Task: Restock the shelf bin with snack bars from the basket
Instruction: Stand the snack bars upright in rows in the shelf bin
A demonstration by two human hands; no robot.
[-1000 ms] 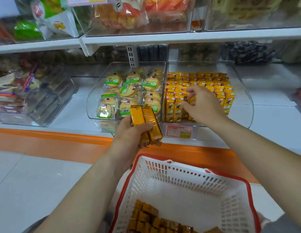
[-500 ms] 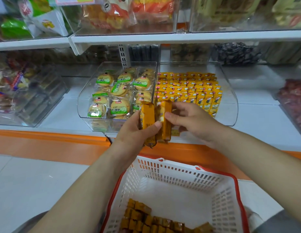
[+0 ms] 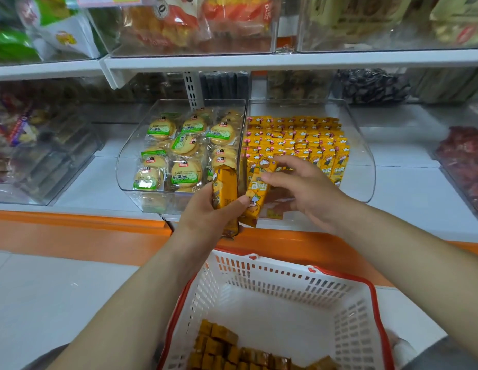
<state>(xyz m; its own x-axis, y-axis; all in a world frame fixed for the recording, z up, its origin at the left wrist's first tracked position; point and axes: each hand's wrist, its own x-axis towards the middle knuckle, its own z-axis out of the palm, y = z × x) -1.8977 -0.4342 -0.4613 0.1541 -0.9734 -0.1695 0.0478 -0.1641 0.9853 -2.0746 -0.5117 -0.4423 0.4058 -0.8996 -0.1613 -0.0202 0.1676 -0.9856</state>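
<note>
Head view: your left hand (image 3: 205, 214) grips one snack bar (image 3: 224, 192) upright, apparently as ready supply. Your right hand (image 3: 308, 192) pinches a second bar (image 3: 256, 201) near its top, angled toward the shelf bin (image 3: 366, 166) at twelve o'clock, probably for slotting into the front row. The wrappers are glossy, crinkled film; the bin is clear rigid plastic with a curved front. At six o'clock the basket (image 3: 286, 268), white lattice plastic with a red rim, holds loose bars (image 3: 221, 348).
</note>
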